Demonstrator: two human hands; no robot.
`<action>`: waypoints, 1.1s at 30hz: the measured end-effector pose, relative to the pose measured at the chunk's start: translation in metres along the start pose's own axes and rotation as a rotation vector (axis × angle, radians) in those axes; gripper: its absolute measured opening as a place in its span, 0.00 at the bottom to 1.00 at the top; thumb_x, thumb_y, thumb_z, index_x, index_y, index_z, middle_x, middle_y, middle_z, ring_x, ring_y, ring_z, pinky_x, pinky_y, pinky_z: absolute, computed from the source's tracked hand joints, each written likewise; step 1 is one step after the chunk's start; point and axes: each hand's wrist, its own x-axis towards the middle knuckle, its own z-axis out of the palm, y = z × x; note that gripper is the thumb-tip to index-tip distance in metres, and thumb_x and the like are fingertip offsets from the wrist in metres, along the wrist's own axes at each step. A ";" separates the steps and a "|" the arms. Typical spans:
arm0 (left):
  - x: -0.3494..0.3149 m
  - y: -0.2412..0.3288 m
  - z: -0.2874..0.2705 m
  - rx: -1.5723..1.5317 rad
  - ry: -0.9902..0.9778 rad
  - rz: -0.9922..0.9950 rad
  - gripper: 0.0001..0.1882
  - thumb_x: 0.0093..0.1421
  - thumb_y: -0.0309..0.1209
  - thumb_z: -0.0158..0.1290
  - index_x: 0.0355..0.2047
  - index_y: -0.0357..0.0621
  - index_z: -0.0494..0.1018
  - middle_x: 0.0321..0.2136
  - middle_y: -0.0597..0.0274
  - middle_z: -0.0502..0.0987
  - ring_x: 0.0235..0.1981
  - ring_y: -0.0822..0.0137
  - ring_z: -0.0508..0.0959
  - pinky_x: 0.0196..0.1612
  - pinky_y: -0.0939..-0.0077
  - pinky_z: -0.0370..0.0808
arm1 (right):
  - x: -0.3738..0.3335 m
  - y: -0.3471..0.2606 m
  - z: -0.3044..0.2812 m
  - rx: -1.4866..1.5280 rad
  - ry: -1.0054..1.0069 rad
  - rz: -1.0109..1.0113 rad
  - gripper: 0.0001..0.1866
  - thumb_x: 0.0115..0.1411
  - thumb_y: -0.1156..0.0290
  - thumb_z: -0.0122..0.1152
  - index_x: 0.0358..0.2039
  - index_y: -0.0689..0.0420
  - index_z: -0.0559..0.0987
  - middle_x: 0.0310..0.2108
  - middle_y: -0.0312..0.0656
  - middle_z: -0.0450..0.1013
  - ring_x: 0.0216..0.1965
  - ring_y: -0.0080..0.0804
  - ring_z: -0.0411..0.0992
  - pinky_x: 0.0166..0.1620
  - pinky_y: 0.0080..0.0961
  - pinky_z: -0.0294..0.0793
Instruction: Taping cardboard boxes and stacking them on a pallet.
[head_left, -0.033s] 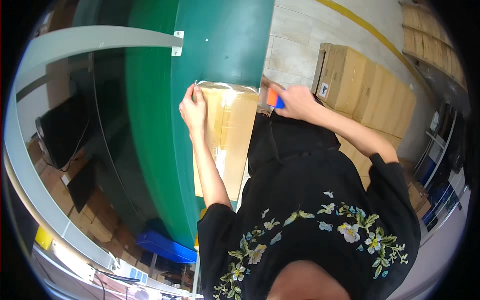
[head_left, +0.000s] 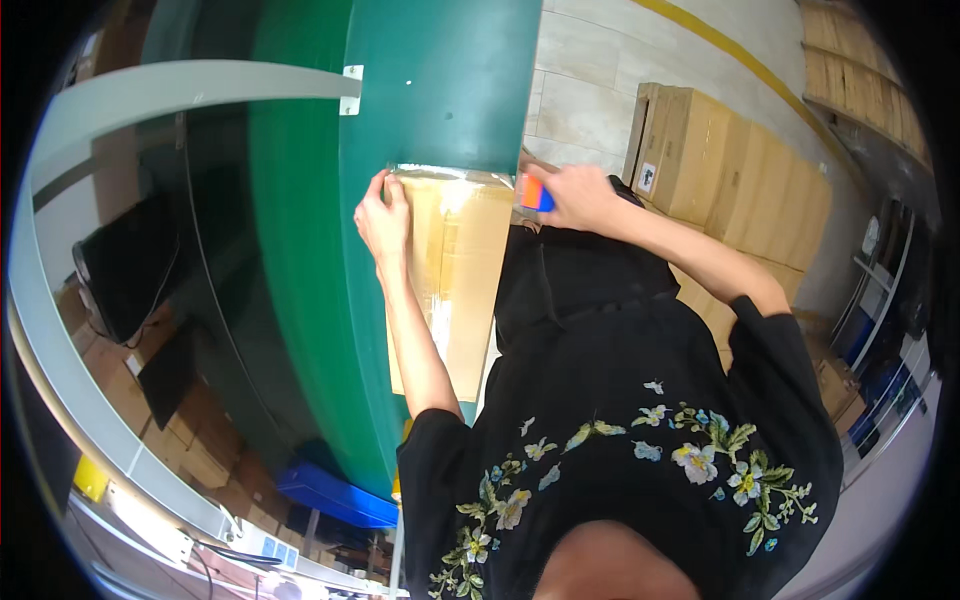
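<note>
A flat cardboard box (head_left: 475,270) lies lengthwise on the green table, glossy tape running along its top. Across its far end stretches a shiny strip of clear tape (head_left: 450,173). My left hand (head_left: 383,218) grips the box's far left corner, fingertips close together by the strip's left end; what exactly they pinch is too small to tell. At the far right corner, my right hand (head_left: 578,195) is closed around an orange and blue tape dispenser (head_left: 535,193), slightly blurred, just off the table's right edge. Part of the dispenser is hidden by that hand.
The green table (head_left: 440,90) extends beyond the box, with a grey metal arm (head_left: 210,80) fixed to it on the left. Large cardboard cartons (head_left: 720,170) stand on the floor at right. A blue bin (head_left: 335,493) and dark monitors (head_left: 125,265) are at left.
My right hand has moved a little left with the tape dispenser, closer to the box's far right corner. My left hand stays at the far left corner.
</note>
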 end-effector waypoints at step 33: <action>-0.233 -0.120 0.011 -1.620 0.371 -0.992 0.30 0.61 0.49 0.38 0.55 0.41 0.58 0.53 0.53 0.64 0.54 0.59 0.62 0.57 0.57 0.57 | -0.044 -0.028 -0.068 0.321 -0.016 -0.260 0.34 0.43 0.49 0.65 0.47 0.57 0.70 0.29 0.54 0.74 0.31 0.49 0.74 0.36 0.35 0.73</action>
